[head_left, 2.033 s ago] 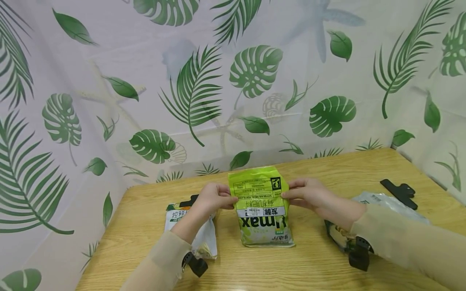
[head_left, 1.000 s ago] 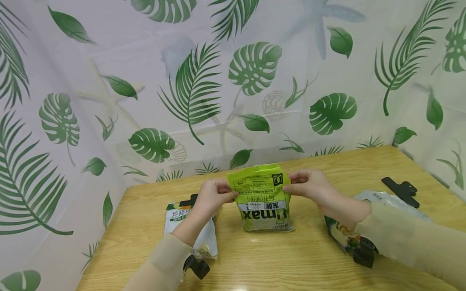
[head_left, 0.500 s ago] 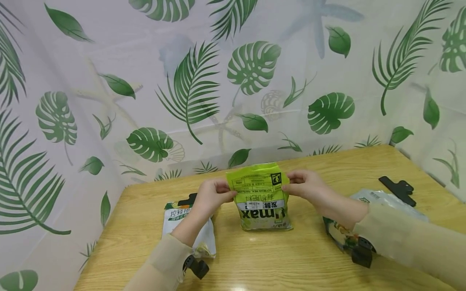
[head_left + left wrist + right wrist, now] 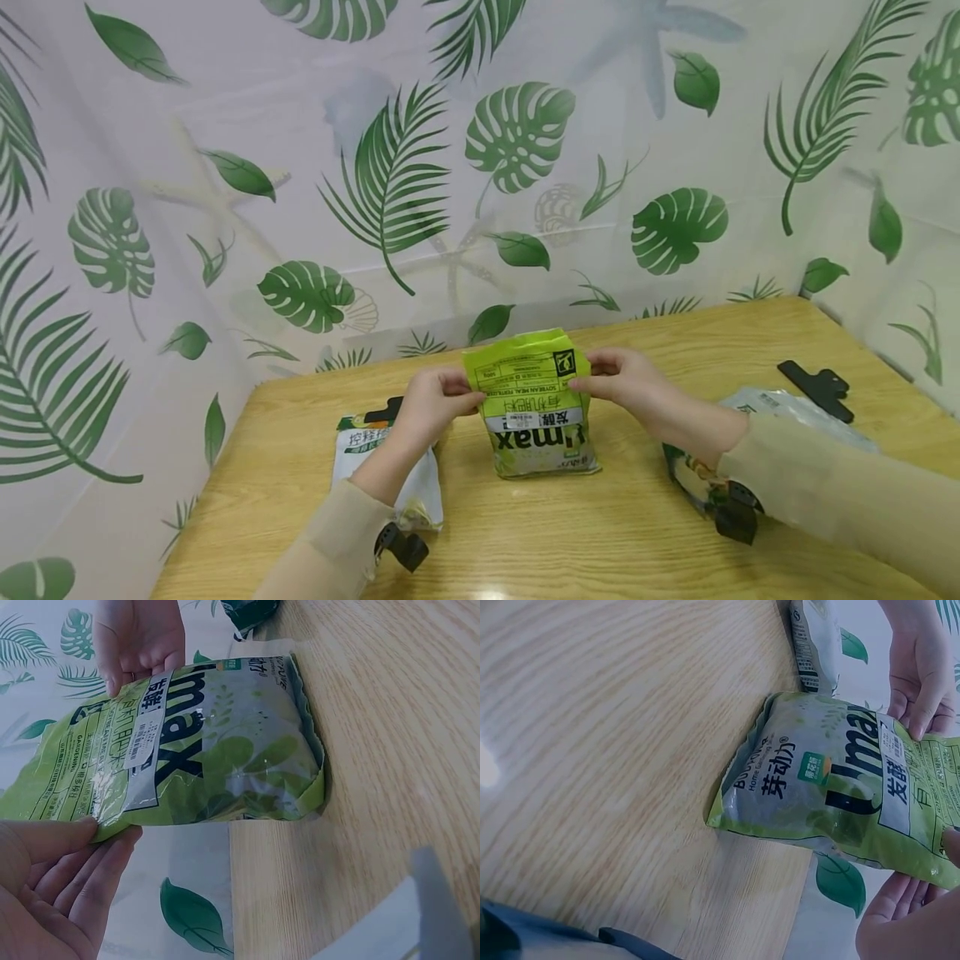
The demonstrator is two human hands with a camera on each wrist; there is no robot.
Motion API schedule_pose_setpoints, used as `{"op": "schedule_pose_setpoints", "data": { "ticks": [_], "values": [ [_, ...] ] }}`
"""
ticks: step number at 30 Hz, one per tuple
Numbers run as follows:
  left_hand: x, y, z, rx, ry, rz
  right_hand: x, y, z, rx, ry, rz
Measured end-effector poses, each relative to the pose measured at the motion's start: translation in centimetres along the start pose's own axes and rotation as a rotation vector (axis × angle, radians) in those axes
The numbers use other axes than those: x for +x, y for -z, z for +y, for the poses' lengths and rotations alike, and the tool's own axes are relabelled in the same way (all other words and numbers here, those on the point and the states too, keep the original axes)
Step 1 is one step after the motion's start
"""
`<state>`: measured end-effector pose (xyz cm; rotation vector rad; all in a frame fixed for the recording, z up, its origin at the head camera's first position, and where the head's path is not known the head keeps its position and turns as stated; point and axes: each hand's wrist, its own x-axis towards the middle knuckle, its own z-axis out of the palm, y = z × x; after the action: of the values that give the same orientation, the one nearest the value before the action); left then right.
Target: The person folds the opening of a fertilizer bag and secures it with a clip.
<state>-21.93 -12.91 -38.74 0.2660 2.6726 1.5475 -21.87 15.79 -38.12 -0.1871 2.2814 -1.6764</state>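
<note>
A lime-green bag of soybean meal fertilizer point(image 4: 542, 425) stands on the table in the middle of the head view, printed side showing. My left hand point(image 4: 435, 410) pinches its left edge near the top, thumb in front and fingers behind. On the opposite edge, my right hand point(image 4: 626, 390) pinches the bag the same way. The left wrist view shows the left thumb point(image 4: 64, 838) pressed on the green film. In the right wrist view the bag's crimped bottom seam point(image 4: 739, 757) is at the table top. The bag's back is hidden.
A white bag point(image 4: 423, 492) lies left, partly behind my left arm, with a black clip point(image 4: 384, 411) at its top. To the right, a silvery bag point(image 4: 795, 417) lies partly under my right sleeve, beside another black clip point(image 4: 816, 390). A leaf-print cloth point(image 4: 450, 208) hangs behind the table.
Since two seconds ago, the fertilizer bag's bottom has shifted away from me, and the bag looks shorter in view. Both hands keep their pinch. Over the last second little has moved.
</note>
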Motion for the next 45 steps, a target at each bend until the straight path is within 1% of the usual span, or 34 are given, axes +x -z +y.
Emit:
{"op": "schedule_pose_setpoints", "data": {
  "ticks": [4,12,17,22,24,27,31,38,43,45],
  "values": [
    [0.1,0.0,0.0,-0.008,-0.005,-0.003,0.1,0.0,0.1,-0.014,0.004,0.002],
    [0.2,-0.1,0.1,-0.047,-0.004,-0.001,0.5,0.2,0.6,-0.037,0.052,0.022],
    [0.0,-0.2,0.2,-0.039,-0.011,0.015,0.4,0.3,0.5,-0.046,0.069,0.025],
    [-0.3,-0.3,0.1,-0.029,-0.033,0.032,0.1,0.3,0.4,-0.04,0.059,0.037],
    [-0.4,-0.3,0.1,-0.039,-0.038,0.033,0.0,0.3,0.4,-0.041,0.055,0.046],
    [-0.6,-0.3,0.1,-0.064,-0.043,0.032,-0.2,0.4,0.4,-0.046,0.075,0.047],
    [-0.9,-0.3,0.2,-0.106,-0.025,0.034,-0.6,0.5,0.5,-0.043,0.111,0.059],
    [-1.0,0.1,0.3,-0.159,0.014,0.046,-1.4,0.1,0.3,-0.054,0.16,0.117],
    [-1.1,0.3,0.5,-0.168,0.005,0.027,-1.5,-0.1,0.1,-0.06,0.145,0.166],
    [-1.2,0.4,0.5,-0.183,-0.007,0.015,-1.5,-0.1,0.1,-0.049,0.139,0.171]
  ]
}}
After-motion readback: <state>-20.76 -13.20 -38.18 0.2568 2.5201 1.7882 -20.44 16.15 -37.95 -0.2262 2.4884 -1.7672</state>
